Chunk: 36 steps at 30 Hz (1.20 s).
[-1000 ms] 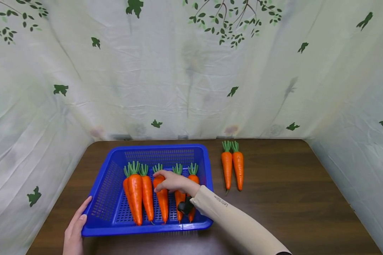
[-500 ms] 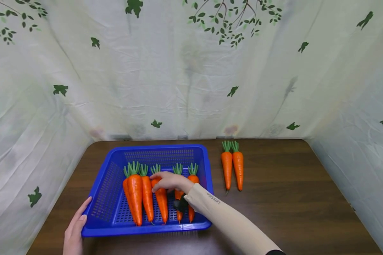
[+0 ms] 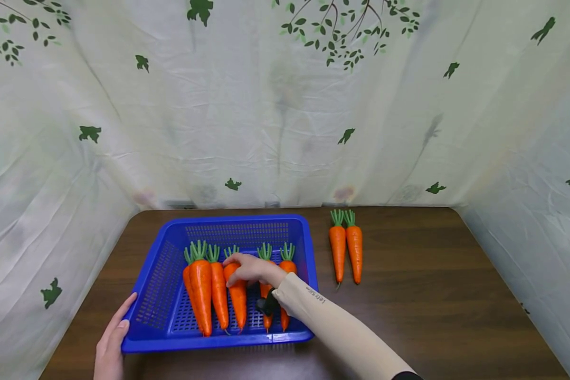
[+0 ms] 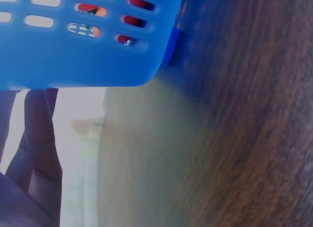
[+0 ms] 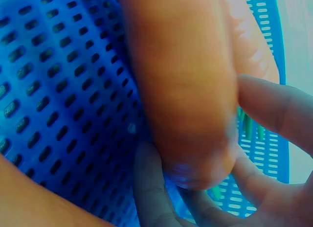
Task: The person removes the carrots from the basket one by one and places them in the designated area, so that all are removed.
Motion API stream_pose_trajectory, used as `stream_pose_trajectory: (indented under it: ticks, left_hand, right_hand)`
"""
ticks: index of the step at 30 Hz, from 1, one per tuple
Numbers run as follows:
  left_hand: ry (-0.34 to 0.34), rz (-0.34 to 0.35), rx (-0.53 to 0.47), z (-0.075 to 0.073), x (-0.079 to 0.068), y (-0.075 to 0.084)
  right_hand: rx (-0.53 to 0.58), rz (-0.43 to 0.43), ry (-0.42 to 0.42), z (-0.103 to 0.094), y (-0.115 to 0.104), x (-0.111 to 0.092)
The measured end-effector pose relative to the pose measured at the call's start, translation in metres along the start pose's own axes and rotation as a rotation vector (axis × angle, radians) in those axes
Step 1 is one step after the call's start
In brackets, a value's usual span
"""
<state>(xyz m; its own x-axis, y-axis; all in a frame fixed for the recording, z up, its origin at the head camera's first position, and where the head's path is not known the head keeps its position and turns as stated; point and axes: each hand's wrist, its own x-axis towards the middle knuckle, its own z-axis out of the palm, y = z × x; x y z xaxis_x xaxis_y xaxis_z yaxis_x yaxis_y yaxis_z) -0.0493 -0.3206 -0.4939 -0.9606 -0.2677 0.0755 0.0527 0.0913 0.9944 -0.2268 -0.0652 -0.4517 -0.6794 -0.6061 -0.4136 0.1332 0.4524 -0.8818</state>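
Observation:
In the head view, several orange carrots with green stalks lie in a blue plastic basket. My right hand reaches in from the right and holds one carrot near its top, just right of the left-hand group. The right wrist view shows the thumb and fingers on opposite sides of this carrot. My left hand touches the basket's left edge near the front corner. In the left wrist view its fingers extend fairly straight to the basket rim; their tips are partly hidden.
Two more carrots lie side by side on the brown wooden table, right of the basket. Two carrots inside the basket sit partly under my right forearm. A pale leaf-print curtain surrounds the table's back and sides.
My right hand has shifted slightly left with the carrot, and its top, then its tip, now lie closer to the left-hand group. My left hand and the basket have stayed put.

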Motion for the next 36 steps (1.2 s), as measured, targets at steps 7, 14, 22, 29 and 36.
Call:
stream_pose_trajectory:
  ticks: [7, 14, 22, 29, 36]
  left_hand:
    - [0.002, 0.02, -0.003, 0.001, 0.0, 0.001]
    - [0.012, -0.019, 0.029, -0.002, 0.0, -0.001]
    - [0.012, -0.083, 0.086, -0.004, 0.001, -0.003]
    - [0.009, -0.137, 0.1, -0.002, 0.001, -0.002]
    - [0.016, -0.182, 0.144, -0.002, 0.002, -0.003]
  right_hand:
    - [0.105, 0.01, 0.007, -0.005, -0.002, -0.003]
    - [0.131, -0.004, 0.011, -0.008, -0.005, -0.01]
    - [0.185, -0.053, -0.012, -0.012, -0.006, -0.018]
    - [0.217, -0.076, -0.024, -0.015, -0.008, -0.024]
    - [0.217, -0.098, -0.021, -0.019, -0.008, -0.03]
